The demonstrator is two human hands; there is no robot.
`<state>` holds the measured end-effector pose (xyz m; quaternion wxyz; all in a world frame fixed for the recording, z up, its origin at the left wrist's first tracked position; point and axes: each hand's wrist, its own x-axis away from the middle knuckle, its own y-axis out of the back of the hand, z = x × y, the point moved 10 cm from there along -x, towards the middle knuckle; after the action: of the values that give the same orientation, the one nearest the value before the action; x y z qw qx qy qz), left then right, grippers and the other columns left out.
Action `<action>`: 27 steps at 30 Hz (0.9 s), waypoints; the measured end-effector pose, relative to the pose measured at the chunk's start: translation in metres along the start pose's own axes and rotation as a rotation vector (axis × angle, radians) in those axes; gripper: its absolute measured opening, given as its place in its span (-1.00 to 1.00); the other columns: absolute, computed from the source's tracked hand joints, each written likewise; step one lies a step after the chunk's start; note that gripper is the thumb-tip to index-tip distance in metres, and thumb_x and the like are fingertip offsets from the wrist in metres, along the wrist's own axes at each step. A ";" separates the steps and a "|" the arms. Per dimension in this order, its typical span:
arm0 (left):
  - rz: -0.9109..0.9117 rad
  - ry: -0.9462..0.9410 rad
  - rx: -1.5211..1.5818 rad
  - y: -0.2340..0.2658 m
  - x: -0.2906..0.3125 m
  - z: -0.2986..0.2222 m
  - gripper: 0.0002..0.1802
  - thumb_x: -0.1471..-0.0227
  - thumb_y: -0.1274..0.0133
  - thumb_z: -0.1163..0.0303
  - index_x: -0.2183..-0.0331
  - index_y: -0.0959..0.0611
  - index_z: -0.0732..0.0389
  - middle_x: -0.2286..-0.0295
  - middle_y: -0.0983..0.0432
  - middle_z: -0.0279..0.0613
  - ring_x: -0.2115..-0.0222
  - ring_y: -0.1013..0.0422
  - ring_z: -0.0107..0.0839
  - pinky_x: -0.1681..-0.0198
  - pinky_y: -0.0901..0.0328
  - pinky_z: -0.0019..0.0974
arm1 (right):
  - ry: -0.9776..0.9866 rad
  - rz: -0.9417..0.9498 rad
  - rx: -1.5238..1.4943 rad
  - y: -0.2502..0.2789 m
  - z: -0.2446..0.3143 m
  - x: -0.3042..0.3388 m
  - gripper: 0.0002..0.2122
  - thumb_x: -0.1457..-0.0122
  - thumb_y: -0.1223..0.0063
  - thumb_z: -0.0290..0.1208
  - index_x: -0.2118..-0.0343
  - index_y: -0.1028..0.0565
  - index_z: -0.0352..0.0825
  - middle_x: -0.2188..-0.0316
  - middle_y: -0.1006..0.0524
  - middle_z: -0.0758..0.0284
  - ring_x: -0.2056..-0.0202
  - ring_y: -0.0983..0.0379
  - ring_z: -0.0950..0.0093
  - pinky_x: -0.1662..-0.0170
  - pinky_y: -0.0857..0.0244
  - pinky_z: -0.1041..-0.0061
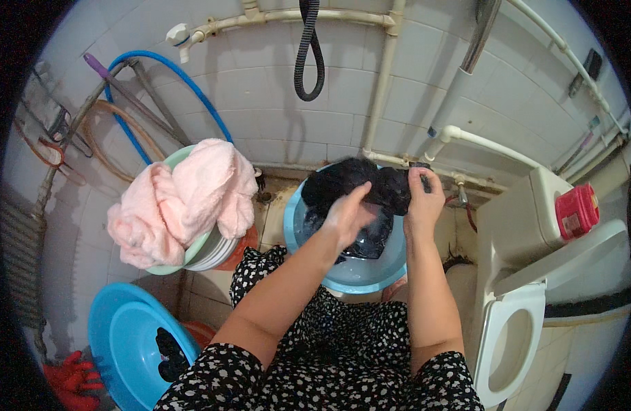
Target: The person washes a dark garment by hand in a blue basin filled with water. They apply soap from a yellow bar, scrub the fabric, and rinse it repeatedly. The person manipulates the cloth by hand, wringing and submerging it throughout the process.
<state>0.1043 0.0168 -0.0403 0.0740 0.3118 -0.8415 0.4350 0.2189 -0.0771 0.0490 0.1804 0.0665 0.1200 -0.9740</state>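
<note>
A light blue basin [356,279] stands in front of me with water and a bunched black wet cloth [339,181] in it. My right hand [425,202] is raised at the basin's right rim, its thumb and fingers pinched on one end of the cloth. Part of the cloth stretches up from the basin to that hand. Over the middle of the basin is my left hand [349,219], blurred by motion, thumb apart from the fingers and nothing visible in its grasp. The cloth lies just behind and under it.
On the left, a pink fluffy fabric [185,202] heaps over a pale green basin [168,269]. Nearer stands a blue tub [127,335] holding a small black cloth [170,355], with red gloves [74,380] beside it. A toilet [514,342] is at right; a dark hose [308,55] hangs ahead.
</note>
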 end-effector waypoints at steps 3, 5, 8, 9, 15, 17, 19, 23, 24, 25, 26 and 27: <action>0.236 0.211 0.314 -0.033 0.016 0.024 -0.41 -0.11 0.23 -0.13 0.03 -0.39 0.13 0.14 -0.41 -0.06 0.12 -0.36 -0.19 -0.02 -0.21 -0.07 | 0.473 0.219 0.438 -0.036 0.054 0.034 -0.92 0.11 -0.17 -0.55 0.50 -0.52 -0.28 0.50 -0.46 0.33 0.39 -0.41 0.40 0.30 -0.28 0.51; 0.272 0.220 0.407 -0.024 0.010 0.009 -0.42 -0.08 0.22 -0.16 0.10 -0.44 0.12 0.19 -0.45 -0.05 0.21 -0.42 -0.22 0.08 -0.30 -0.11 | 0.886 0.510 0.606 -0.075 0.078 0.098 -0.79 0.30 -0.18 -0.61 0.50 -0.52 -0.22 0.56 -0.40 0.33 0.42 -0.38 0.30 0.34 -0.28 0.42; 0.169 0.136 0.350 -0.016 0.009 -0.011 -0.65 -0.01 -0.03 0.01 0.41 -0.48 0.12 0.48 -0.47 -0.22 0.47 -0.44 -0.41 0.39 -0.37 -0.36 | 1.004 0.703 0.585 -0.097 0.070 0.149 -0.79 0.36 -0.15 -0.51 0.53 -0.48 -0.23 0.57 -0.41 0.34 0.46 -0.39 0.35 0.40 -0.28 0.40; 0.193 0.125 0.339 -0.006 0.001 -0.007 -0.70 -0.01 -0.06 0.09 0.45 -0.48 0.11 0.53 -0.45 -0.26 0.50 -0.41 -0.45 0.40 -0.35 -0.38 | 0.946 0.744 0.622 -0.101 0.067 0.151 -0.84 0.32 -0.16 -0.47 0.56 -0.47 -0.24 0.60 -0.41 0.34 0.47 -0.39 0.34 0.43 -0.28 0.39; -0.191 0.028 0.342 0.002 0.011 0.022 -0.87 0.12 -0.01 0.34 0.57 -0.48 0.17 0.54 -0.40 -0.31 0.52 -0.36 -0.37 0.40 -0.31 -0.27 | 0.377 0.126 0.884 -0.043 0.005 0.025 -0.81 0.11 -0.14 -0.30 0.68 -0.43 -0.26 0.65 -0.42 0.22 0.52 -0.39 0.17 0.48 -0.26 0.19; 0.030 -0.069 0.426 0.026 -0.015 0.014 -0.89 0.08 0.03 0.31 0.56 -0.47 0.10 0.54 -0.42 -0.30 0.51 -0.37 -0.37 0.36 -0.29 -0.24 | 0.677 0.245 0.798 -0.075 0.023 0.073 -0.81 0.15 -0.16 -0.31 0.70 -0.42 -0.26 0.65 -0.42 0.22 0.52 -0.39 0.17 0.47 -0.26 0.21; 0.016 -0.075 0.152 0.035 -0.016 0.002 -0.83 0.01 0.04 0.29 0.58 -0.43 0.06 0.56 -0.37 -0.34 0.47 -0.34 -0.47 0.38 -0.27 -0.31 | 0.718 0.376 0.802 -0.091 0.027 0.095 -0.83 0.15 -0.15 -0.34 0.69 -0.42 -0.27 0.65 -0.42 0.22 0.50 -0.39 0.17 0.43 -0.28 0.27; -0.250 0.018 0.354 0.032 0.000 0.020 -0.93 0.11 0.04 0.34 0.53 -0.49 0.09 0.52 -0.44 -0.29 0.47 -0.39 -0.34 0.36 -0.32 -0.20 | 0.180 0.195 0.676 -0.048 -0.033 0.031 -0.82 0.05 -0.11 -0.34 0.62 -0.41 -0.32 0.58 -0.47 0.19 0.51 -0.42 0.18 0.40 -0.27 0.34; -0.171 0.065 0.375 0.015 0.005 0.016 -0.92 0.13 0.02 0.35 0.52 -0.49 0.13 0.52 -0.43 -0.27 0.46 -0.40 -0.32 0.33 -0.33 -0.19 | -0.020 0.118 0.479 -0.024 -0.066 0.012 -0.84 0.04 -0.09 -0.34 0.56 -0.41 -0.32 0.56 -0.48 0.22 0.51 -0.43 0.22 0.42 -0.27 0.34; -0.104 0.114 0.398 0.001 0.013 0.013 -0.90 0.15 0.00 0.37 0.51 -0.48 0.17 0.51 -0.42 -0.25 0.44 -0.41 -0.30 0.31 -0.34 -0.17 | -0.223 0.045 0.277 -0.006 -0.100 0.007 -0.85 0.04 -0.06 -0.35 0.50 -0.41 -0.32 0.55 -0.48 0.24 0.51 -0.45 0.26 0.43 -0.27 0.35; -0.069 0.141 0.423 -0.003 0.015 0.007 -0.87 0.17 -0.02 0.35 0.51 -0.48 0.18 0.49 -0.46 -0.21 0.43 -0.43 -0.24 0.28 -0.35 -0.12 | -0.399 0.015 -0.009 -0.010 -0.100 0.022 -0.84 0.02 0.00 -0.37 0.38 -0.40 -0.30 0.49 -0.48 0.27 0.45 -0.46 0.34 0.37 -0.31 0.37; -0.123 0.109 0.420 0.000 0.020 -0.003 -0.84 0.18 -0.03 0.31 0.51 -0.48 0.18 0.48 -0.47 -0.19 0.44 -0.43 -0.22 0.28 -0.35 -0.12 | -0.939 0.066 -0.434 -0.030 -0.118 0.063 -0.80 -0.02 0.00 -0.34 0.30 -0.40 -0.28 0.41 -0.48 0.29 0.35 -0.45 0.36 0.26 -0.33 0.40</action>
<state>0.0881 0.0096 -0.0304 0.0790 0.3471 -0.7065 0.6117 0.1601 -0.0405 -0.0686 0.2549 -0.4128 0.2231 -0.8455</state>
